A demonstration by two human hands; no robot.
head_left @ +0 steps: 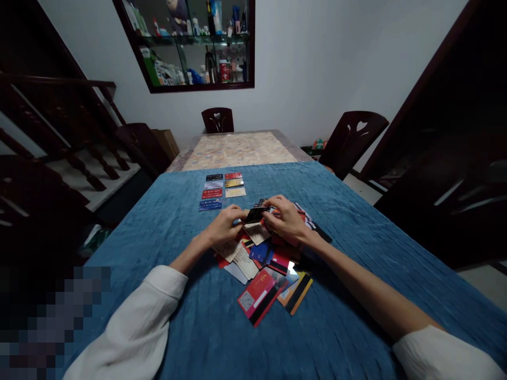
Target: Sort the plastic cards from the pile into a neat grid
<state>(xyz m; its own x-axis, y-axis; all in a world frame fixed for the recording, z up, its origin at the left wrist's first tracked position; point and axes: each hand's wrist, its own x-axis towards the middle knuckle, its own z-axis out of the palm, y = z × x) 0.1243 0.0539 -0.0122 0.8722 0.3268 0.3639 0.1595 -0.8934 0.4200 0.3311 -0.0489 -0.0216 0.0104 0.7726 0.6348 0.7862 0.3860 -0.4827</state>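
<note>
Between my two hands is a black card (pixel 255 214), tilted just above a loose pile of cards. My left hand (pixel 225 226) pinches its left edge; my right hand (pixel 285 219) grips its right side with bent fingers. Under and around them the pile spreads out, with a red card (pixel 259 295) bearing a square code at the near edge. An orange card (pixel 297 296) with a black stripe lies beside it, and a blue card (pixel 261 253) sits nearer the middle. My hands hide part of the pile.
Beyond my left hand, several cards lie in two columns, among them a dark blue card (pixel 210 205) and a gold card (pixel 234 182). A blue cloth (pixel 190 316) covers the near table. Wooden chairs (pixel 354 140) stand around it.
</note>
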